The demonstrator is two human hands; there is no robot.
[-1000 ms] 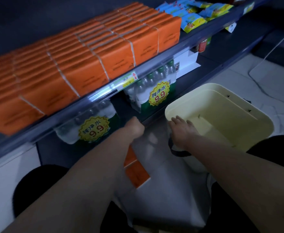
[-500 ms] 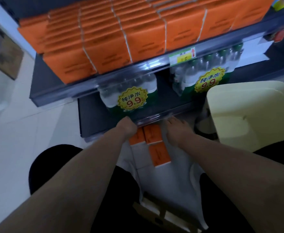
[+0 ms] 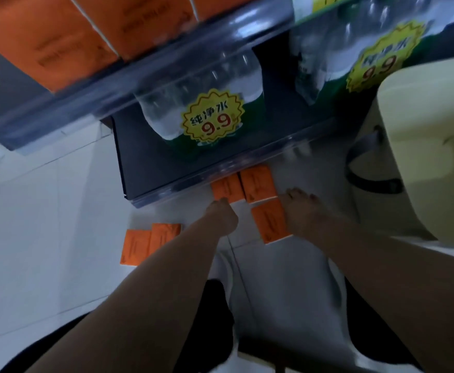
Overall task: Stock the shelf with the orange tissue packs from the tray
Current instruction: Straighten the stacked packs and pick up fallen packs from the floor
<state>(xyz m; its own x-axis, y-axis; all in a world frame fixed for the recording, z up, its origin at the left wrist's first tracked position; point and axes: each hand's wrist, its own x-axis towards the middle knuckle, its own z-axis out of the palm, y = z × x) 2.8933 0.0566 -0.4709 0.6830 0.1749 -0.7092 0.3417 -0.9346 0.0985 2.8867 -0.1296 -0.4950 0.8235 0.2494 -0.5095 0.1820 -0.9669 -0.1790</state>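
Note:
Several orange tissue packs lie on the pale floor in front of the shelf unit. Two packs (image 3: 225, 187) (image 3: 258, 184) sit side by side against the bottom shelf's edge, and a third pack (image 3: 271, 221) lies just in front of them. Two more packs (image 3: 137, 247) lie to the left, partly behind my left forearm. My left hand (image 3: 222, 217) hangs with its fingers curled under, at the near edge of the left pack. My right hand (image 3: 299, 208) rests with straight fingers beside the third pack. The cream tray (image 3: 422, 157) stands at the right. Rows of orange packs (image 3: 59, 36) fill the upper shelf.
Shrink-wrapped water bottle packs (image 3: 201, 111) with yellow 9.9 price stickers stand on the dark bottom shelf (image 3: 150, 162). A second bottle pack (image 3: 355, 49) is beside the tray. My knees and white clothing fill the bottom of the view. White floor tiles stretch to the left.
The view has tilted down to the floor. Both hands have stayed low by the packs, and two more packs have come into sight at the left.

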